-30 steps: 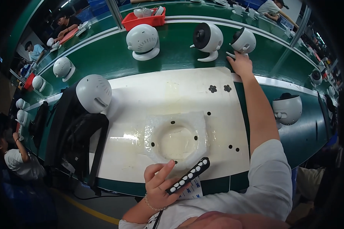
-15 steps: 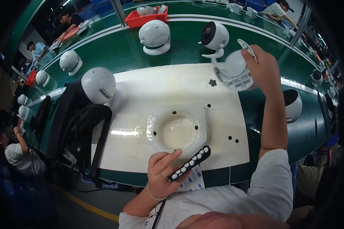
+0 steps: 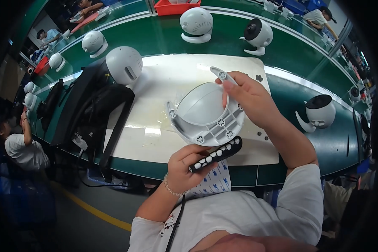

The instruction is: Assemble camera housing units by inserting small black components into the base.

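My right hand (image 3: 248, 95) grips a white plastic base (image 3: 201, 111) by its rim, near a curved prong. The base is tilted with its underside toward me, showing ribs, round sockets and a shallow bowl. Just below its lower edge, my left hand (image 3: 185, 169) closes around a black strip (image 3: 216, 154) bearing a row of white round dots. A printed backing sheet (image 3: 216, 178) hangs beneath that strip; whether my fingers also hold it I cannot tell. The base hides the wrapped ring-shaped holder on the white board (image 3: 155, 69).
Left of the board lies a black bag-like bundle (image 3: 82, 113) with a white rounded device (image 3: 124, 65) against it. Another white device with a black face (image 3: 320, 111) stands at right. More devices line the green conveyor (image 3: 151, 40), with a red bin (image 3: 176, 7) behind. Co-workers sit farther off.
My right hand has brought the white base left and nearer, from the far right of the board to just above my left hand. The whole view has shifted too.
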The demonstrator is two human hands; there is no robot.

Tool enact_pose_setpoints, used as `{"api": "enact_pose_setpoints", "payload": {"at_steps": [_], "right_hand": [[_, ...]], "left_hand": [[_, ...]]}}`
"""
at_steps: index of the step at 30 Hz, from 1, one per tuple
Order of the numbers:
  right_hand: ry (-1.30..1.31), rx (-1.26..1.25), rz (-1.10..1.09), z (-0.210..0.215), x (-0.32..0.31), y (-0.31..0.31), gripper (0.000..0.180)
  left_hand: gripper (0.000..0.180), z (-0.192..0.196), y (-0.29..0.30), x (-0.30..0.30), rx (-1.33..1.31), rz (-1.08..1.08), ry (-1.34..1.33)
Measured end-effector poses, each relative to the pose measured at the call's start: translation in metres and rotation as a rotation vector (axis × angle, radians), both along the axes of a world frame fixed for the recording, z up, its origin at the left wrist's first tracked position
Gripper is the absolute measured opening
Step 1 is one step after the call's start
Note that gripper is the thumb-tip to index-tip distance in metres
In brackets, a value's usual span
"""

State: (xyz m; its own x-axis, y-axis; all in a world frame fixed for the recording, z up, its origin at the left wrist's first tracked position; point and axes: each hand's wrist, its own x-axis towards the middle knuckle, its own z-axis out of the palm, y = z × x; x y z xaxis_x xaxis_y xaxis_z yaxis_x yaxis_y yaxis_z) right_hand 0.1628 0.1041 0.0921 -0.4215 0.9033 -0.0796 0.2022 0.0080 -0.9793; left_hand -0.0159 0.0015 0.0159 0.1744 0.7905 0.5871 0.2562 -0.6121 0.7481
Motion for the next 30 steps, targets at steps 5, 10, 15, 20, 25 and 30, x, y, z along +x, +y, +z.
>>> {"api": "enact_pose_setpoints", "payload": {"at_steps": [5, 10, 15, 20, 25, 30], "right_hand": [[0.217, 0.402, -0.044, -0.060, 0.042, -0.045, 0.046], [-0.007, 0.852, 0.199, -0.046, 0.029, -0.059, 0.038], [-0.042, 0.499, 0.180, -0.039, 0.031, -0.069, 0.026], [-0.089, 0.529, 0.270, -0.026, 0.036, -0.062, 0.021], [-0.175, 0.673, 0.238, -0.031, 0.036, -0.061, 0.019], [-0.353, 1.285, 0.121, -0.033, 0.036, -0.063, 0.020]], "left_hand": [[0.021, -0.004, 0.001, -0.001, -0.038, -0.014, -0.127], [0.020, -0.006, -0.003, 0.004, -0.296, -0.068, -0.388], [0.022, -0.013, -0.001, -0.002, -0.346, -0.145, -0.344], [0.025, -0.016, 0.001, 0.000, -0.150, -0.033, -0.193], [0.028, -0.015, 0.005, -0.002, 0.001, -0.014, -0.030], [0.029, -0.024, 0.005, 0.000, 0.041, 0.043, -0.115]]}}
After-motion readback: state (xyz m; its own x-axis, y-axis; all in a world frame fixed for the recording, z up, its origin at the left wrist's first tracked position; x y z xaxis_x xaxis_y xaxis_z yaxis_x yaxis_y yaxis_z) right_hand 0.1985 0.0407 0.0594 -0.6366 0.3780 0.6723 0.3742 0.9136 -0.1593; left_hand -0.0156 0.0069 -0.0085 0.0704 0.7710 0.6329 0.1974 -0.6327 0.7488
